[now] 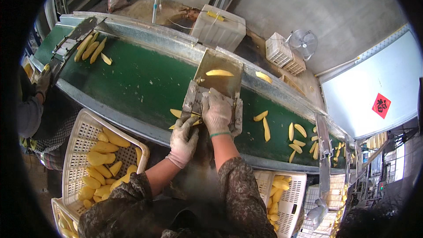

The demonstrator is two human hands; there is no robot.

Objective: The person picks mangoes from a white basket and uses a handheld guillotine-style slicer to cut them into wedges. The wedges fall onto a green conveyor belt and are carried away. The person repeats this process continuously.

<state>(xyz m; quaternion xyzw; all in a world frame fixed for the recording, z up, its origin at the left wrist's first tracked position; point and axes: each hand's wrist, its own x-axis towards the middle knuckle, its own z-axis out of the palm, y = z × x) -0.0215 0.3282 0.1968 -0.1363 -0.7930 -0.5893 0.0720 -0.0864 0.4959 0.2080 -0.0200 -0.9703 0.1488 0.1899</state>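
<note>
My right hand (217, 110), in a whitish knit glove with a green cuff edge, presses palm down on a metal slicing station (216, 62) set across a green conveyor belt (142, 82). A bit of yellow shows at its fingertips; the rest is hidden beneath it. My left hand (183, 140), in a soiled glove, is at the station's left edge, its fingers by yellow slices (178, 113) of a peeled root vegetable or fruit; whether it grips one is unclear. One slice (219, 72) lies on the station's upper plate, another (263, 77) on the belt's far rail.
White plastic crates (142, 158) of peeled yellow pieces (99, 158) stand at the near side, left and right. More slices (98, 50) lie along the belt. A co-worker's gloved hand (43, 79) is far left. A grey bin (218, 28) and fans (303, 44) stand beyond.
</note>
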